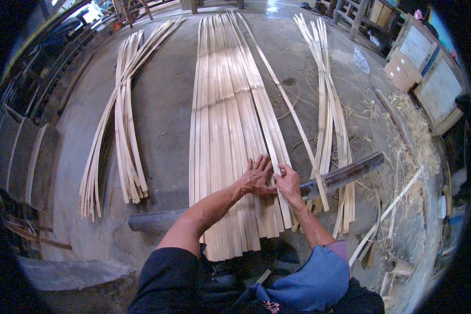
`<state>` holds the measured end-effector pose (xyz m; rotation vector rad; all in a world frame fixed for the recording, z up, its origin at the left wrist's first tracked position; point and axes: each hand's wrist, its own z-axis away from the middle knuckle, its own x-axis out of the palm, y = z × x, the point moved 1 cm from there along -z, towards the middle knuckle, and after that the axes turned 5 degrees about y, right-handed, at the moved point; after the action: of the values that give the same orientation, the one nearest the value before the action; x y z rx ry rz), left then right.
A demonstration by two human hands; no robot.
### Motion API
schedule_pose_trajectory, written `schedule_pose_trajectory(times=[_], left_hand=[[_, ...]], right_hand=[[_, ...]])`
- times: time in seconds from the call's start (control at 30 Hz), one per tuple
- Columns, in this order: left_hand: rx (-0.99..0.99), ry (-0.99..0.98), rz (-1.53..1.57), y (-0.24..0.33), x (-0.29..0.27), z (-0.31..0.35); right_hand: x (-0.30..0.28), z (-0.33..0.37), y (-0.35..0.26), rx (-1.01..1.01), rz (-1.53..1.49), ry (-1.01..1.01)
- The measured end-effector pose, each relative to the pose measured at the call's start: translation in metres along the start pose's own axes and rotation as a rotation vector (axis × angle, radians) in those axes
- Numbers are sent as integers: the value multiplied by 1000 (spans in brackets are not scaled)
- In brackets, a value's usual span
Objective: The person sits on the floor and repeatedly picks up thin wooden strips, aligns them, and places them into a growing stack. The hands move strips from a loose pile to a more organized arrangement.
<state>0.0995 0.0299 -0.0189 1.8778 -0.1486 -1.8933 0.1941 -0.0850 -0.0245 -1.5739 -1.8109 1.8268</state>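
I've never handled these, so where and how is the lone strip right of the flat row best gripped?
Probably pinch the lone strip's near end across its narrow width, from the person's side: it is slim, and that end juts past the dark pipe.

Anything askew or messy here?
Yes: a lone strip lies to the right of the flat row of strips, slanting away from it. Further right, tangled pale shavings litter the floor, untidy compared with that row.

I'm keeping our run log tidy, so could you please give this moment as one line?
left hand: spread on pale strips | right hand: at their right edge | left bundle: crossed | right bundle: crossed
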Motion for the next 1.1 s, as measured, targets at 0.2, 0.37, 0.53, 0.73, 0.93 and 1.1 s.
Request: schedule_pose_trajectory(times=[0.2, 0.37, 0.53, 0.73, 0.93, 1.1], left_hand=[[45, 38, 71, -5, -4, 5], [10, 89, -35, -5, -1, 9], [-7, 53, -95, -4, -3, 12], [-10, 5, -111, -4, -3, 12], [10, 30, -101, -5, -3, 13], [-1, 50, -61, -4, 0, 12]], right_hand=[[-4, 0, -13, 164, -74, -68], [-3, 3, -29, 74, -124, 61], [2, 7, -35, 167, -70, -8], [2, 7, -22, 78, -23, -12], [7, 4, -19, 241, -79, -56], [3, 7, -30, 367, -103, -94]])
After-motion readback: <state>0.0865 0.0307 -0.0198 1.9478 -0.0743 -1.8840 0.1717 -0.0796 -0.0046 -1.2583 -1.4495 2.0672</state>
